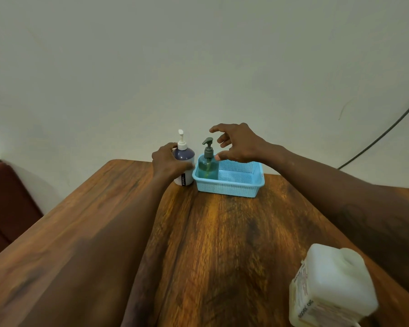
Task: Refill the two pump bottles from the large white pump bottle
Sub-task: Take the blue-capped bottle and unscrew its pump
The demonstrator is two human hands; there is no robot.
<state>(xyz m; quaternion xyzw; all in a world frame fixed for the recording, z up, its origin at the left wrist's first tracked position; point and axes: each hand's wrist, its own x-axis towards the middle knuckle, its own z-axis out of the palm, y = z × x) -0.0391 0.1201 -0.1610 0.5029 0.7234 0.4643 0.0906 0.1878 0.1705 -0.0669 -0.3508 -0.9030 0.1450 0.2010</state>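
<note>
A purple-and-white pump bottle (186, 159) stands on the wooden table (222, 232) at its far edge, just left of a light blue basket (236, 185). My left hand (169, 162) is wrapped around the side of this bottle. A teal pump bottle (208, 167) with a dark pump stands inside the basket at its left end. My right hand (239, 143) hovers above and right of the teal bottle's pump, fingers spread, holding nothing. The large white bottle (331, 289) stands near me at the right front of the table, its pump hidden.
A pale wall rises right behind the table's far edge. A dark cable (383, 135) hangs along the wall at the right. A dark red seat (7, 199) sits to the left of the table.
</note>
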